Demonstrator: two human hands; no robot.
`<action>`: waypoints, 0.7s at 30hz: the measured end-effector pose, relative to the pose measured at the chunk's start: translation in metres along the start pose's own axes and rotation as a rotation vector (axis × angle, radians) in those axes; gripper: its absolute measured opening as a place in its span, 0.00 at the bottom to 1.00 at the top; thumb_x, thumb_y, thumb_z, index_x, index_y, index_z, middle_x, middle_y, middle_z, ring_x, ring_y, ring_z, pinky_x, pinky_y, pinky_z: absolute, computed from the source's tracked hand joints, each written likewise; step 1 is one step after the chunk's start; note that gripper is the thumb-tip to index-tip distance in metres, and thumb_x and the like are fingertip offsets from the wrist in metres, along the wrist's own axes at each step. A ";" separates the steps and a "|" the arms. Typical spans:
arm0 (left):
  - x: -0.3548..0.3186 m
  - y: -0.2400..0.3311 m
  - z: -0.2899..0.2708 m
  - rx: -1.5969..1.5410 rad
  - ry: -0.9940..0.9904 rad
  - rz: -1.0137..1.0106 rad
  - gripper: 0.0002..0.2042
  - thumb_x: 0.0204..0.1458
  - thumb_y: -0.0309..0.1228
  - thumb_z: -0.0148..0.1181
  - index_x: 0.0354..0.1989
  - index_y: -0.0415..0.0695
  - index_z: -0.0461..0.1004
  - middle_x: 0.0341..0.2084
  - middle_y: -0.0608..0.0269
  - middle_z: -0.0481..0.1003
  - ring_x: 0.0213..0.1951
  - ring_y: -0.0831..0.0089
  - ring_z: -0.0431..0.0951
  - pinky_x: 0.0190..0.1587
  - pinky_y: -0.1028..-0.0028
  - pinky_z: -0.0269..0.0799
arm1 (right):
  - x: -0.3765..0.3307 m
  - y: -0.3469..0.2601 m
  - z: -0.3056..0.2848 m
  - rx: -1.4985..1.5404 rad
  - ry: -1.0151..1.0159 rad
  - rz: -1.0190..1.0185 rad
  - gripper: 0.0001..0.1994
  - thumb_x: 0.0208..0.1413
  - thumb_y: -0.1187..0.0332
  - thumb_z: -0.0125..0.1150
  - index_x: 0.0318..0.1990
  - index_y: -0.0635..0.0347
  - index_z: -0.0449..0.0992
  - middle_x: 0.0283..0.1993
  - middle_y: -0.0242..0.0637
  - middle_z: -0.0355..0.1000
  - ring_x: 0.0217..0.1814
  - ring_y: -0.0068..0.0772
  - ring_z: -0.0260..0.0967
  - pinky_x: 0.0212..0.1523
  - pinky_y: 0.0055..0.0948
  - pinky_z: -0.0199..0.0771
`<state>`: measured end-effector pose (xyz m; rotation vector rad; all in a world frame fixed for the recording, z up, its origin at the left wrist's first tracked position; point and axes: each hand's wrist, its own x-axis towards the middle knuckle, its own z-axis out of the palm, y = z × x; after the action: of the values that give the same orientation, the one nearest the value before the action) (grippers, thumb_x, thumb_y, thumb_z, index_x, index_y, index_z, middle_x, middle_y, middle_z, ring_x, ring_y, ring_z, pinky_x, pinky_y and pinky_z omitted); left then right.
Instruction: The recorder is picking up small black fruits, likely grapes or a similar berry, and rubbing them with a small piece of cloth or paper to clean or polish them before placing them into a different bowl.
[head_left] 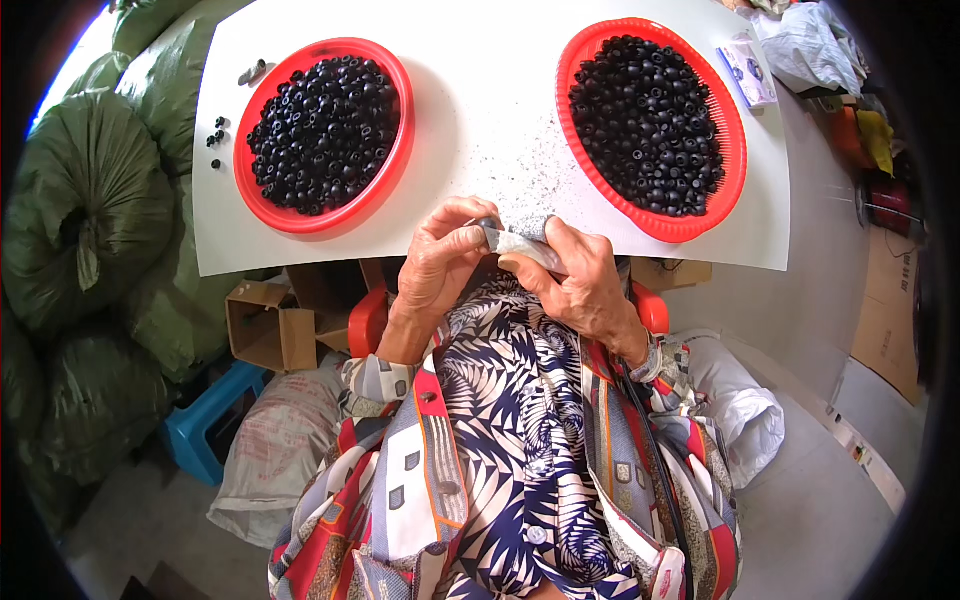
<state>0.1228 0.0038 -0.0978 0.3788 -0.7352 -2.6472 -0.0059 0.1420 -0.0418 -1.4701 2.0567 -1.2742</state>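
My left hand (pixel 440 262) pinches a small black hollow piece (pixel 488 225) between thumb and fingertips, just past the table's near edge. My right hand (pixel 582 278) is closed round a whitish, wrapped-looking object (pixel 530 250), whose tip meets or nearly meets the black piece; its exact kind cannot be made out. A red round basin (pixel 398 150) full of similar black pieces stands beyond my left hand. To the right, a red slotted basket (pixel 733 150) holds many more. Black crumbs dot the white table (pixel 480 60) between them.
Several loose black pieces (pixel 216 136) and a small grey object (pixel 252 72) lie left of the basin. A tissue pack (pixel 748 75) is at the right edge. Green sacks (pixel 90 190) are piled left, near a cardboard box (pixel 270 330), blue stool (pixel 205 430) and pale sack (pixel 285 440).
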 end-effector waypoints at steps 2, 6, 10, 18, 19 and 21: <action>0.000 -0.002 -0.002 0.013 -0.011 0.013 0.11 0.51 0.21 0.62 0.43 0.39 0.75 0.41 0.56 0.73 0.40 0.72 0.73 0.42 0.76 0.70 | 0.000 0.000 0.000 -0.002 -0.003 0.003 0.16 0.50 0.64 0.69 0.29 0.63 0.67 0.19 0.44 0.66 0.21 0.51 0.69 0.20 0.41 0.68; 0.000 -0.003 -0.004 0.039 -0.011 0.033 0.11 0.51 0.21 0.62 0.43 0.39 0.75 0.41 0.57 0.73 0.39 0.72 0.74 0.42 0.76 0.70 | 0.000 0.000 0.000 -0.002 -0.012 0.002 0.15 0.50 0.64 0.69 0.29 0.63 0.67 0.20 0.45 0.65 0.21 0.51 0.69 0.20 0.41 0.68; 0.000 -0.003 -0.004 0.078 -0.007 0.060 0.10 0.51 0.20 0.62 0.43 0.39 0.75 0.40 0.58 0.73 0.38 0.73 0.74 0.41 0.76 0.71 | 0.000 0.000 0.000 0.008 -0.017 -0.004 0.15 0.50 0.64 0.68 0.30 0.64 0.67 0.21 0.45 0.65 0.22 0.51 0.70 0.21 0.42 0.68; -0.001 0.009 0.004 0.181 0.052 0.070 0.07 0.51 0.18 0.60 0.38 0.39 0.74 0.39 0.58 0.73 0.37 0.75 0.74 0.40 0.77 0.71 | 0.000 0.003 0.010 0.094 0.018 0.036 0.15 0.52 0.64 0.67 0.31 0.64 0.66 0.21 0.47 0.68 0.22 0.54 0.70 0.21 0.43 0.69; -0.001 0.009 0.003 0.166 0.055 0.075 0.07 0.50 0.18 0.60 0.38 0.39 0.74 0.39 0.58 0.73 0.37 0.75 0.74 0.39 0.77 0.72 | 0.001 0.003 0.010 0.100 0.018 0.034 0.15 0.52 0.64 0.67 0.31 0.64 0.66 0.21 0.47 0.69 0.22 0.55 0.70 0.21 0.43 0.69; -0.003 0.008 0.002 0.150 0.077 0.096 0.07 0.50 0.17 0.60 0.36 0.38 0.74 0.38 0.58 0.73 0.36 0.75 0.74 0.39 0.77 0.72 | 0.002 0.003 0.012 0.144 0.004 0.062 0.15 0.53 0.65 0.67 0.31 0.64 0.66 0.21 0.48 0.69 0.23 0.57 0.70 0.21 0.43 0.68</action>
<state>0.1266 -0.0006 -0.0919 0.4713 -0.9063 -2.4815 -0.0003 0.1347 -0.0508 -1.3319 1.9525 -1.3710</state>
